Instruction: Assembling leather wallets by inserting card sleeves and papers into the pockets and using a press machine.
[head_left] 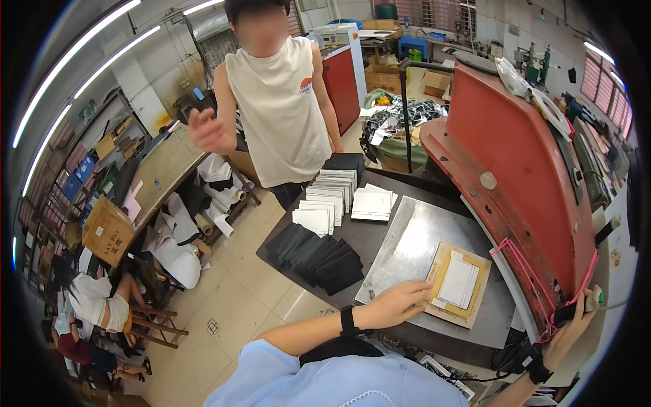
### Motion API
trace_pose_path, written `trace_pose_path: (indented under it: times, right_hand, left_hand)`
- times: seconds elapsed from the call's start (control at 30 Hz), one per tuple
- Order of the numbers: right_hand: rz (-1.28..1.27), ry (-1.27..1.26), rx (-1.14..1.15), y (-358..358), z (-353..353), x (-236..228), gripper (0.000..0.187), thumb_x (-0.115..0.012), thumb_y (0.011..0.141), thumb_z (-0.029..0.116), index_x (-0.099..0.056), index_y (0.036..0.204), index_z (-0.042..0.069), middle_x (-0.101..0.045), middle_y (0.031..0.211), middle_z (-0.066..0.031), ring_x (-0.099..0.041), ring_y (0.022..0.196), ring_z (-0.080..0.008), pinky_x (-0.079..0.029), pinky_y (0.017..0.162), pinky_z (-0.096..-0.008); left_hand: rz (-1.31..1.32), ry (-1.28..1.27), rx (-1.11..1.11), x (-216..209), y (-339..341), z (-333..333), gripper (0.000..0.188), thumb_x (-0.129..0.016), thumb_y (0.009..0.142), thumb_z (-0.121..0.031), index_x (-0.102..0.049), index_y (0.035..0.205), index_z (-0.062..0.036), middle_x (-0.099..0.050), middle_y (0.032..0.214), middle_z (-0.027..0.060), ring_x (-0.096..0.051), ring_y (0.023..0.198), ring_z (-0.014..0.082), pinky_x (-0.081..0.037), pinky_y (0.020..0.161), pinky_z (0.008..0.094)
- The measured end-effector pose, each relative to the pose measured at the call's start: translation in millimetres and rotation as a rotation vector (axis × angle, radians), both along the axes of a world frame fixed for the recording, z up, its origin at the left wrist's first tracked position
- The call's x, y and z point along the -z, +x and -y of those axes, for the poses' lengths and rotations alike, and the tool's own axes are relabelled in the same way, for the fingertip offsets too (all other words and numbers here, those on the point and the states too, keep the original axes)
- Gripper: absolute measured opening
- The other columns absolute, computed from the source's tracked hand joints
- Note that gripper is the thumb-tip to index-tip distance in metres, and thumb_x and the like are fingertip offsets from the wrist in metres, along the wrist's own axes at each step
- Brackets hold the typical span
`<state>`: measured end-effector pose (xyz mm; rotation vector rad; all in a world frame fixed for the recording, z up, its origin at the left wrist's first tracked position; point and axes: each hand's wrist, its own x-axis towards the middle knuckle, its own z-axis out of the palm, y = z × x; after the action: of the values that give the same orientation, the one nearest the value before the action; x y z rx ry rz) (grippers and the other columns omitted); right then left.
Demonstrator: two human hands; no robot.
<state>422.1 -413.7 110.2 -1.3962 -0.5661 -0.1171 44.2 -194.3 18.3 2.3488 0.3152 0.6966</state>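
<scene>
My left hand (pixel 400 302), palm down with fingers stretched out, is at the near-left edge of a wooden die board (pixel 437 313). White rectangular sheets (pixel 458 281) lie inside the board's yellow inner area. Under the board is a shiny metal plate (pixel 400 247) on the dark worktable. Off to the right, my right hand (pixel 575 324) is wrapped round the black handle (pixel 564 313) of a large red press arm (pixel 505 169); a green button shows at the handle's end. Both wrists wear black bands.
Fanned black sheets (pixel 325 263) and stacks of white pieces (pixel 325 203) sit on the dark table (pixel 274 247). Pink cord (pixel 508 254) hangs along the press. Across the table stands a person (pixel 278 115) with a raised hand. A long workbench (pixel 163 166) runs at left, above material rolls.
</scene>
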Motion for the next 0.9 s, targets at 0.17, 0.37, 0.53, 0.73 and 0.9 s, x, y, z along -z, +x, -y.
trace_pose_path:
  times: [0.17,0.37,0.53,0.73,0.9]
  right_hand:
    - [0.106,-0.115,0.035,55,15,23,0.043,-0.049,0.096,0.003,-0.05,0.139,0.002,-0.048,0.139,-0.0104,-0.048,0.125,-0.0224,-0.037,0.105,-0.0316]
    - [0.48,-0.419,0.134,78,20,33,0.045,-0.042,0.094,-0.001,-0.053,0.138,0.004,-0.039,0.15,-0.0146,-0.039,0.137,-0.0289,-0.032,0.113,-0.0383]
    - [0.297,-0.208,0.107,105,23,47,0.046,-0.041,0.094,-0.001,-0.052,0.138,0.003,-0.039,0.149,-0.0157,-0.039,0.137,-0.0297,-0.031,0.115,-0.0383]
    - [0.706,-0.567,0.192,84,18,26,0.044,-0.04,0.097,0.0,-0.048,0.14,0.0,-0.043,0.146,-0.0182,-0.04,0.137,-0.0301,-0.031,0.115,-0.0404]
    - [0.405,-0.319,0.569,29,-10,12,0.039,-0.044,0.102,0.007,-0.044,0.14,-0.004,-0.046,0.144,-0.0173,-0.046,0.132,-0.0269,-0.035,0.112,-0.0395]
  left_hand:
    - [-0.035,0.002,-0.016,-1,7,-5,0.029,-0.064,0.092,-0.017,-0.06,0.116,-0.0013,-0.054,0.135,0.0188,-0.053,0.122,0.0352,-0.044,0.101,0.0418]
    - [-0.094,-0.031,-0.083,10,7,-5,0.028,-0.062,0.093,-0.018,-0.062,0.116,-0.0022,-0.054,0.136,0.0179,-0.057,0.116,0.0331,-0.046,0.097,0.0408]
    - [-0.188,-0.078,-0.091,6,5,-10,0.027,-0.061,0.094,-0.019,-0.062,0.116,-0.0031,-0.058,0.135,0.0145,-0.061,0.109,0.0307,-0.047,0.094,0.0396]
    - [-0.104,-0.064,-0.11,14,4,-16,0.028,-0.062,0.093,-0.017,-0.063,0.117,-0.0025,-0.062,0.128,0.0135,-0.06,0.112,0.0298,-0.047,0.096,0.0399]
    - [-0.048,-0.041,-0.116,19,5,-16,0.027,-0.063,0.092,-0.015,-0.063,0.116,-0.0019,-0.063,0.125,0.0142,-0.06,0.113,0.0317,-0.047,0.097,0.0404]
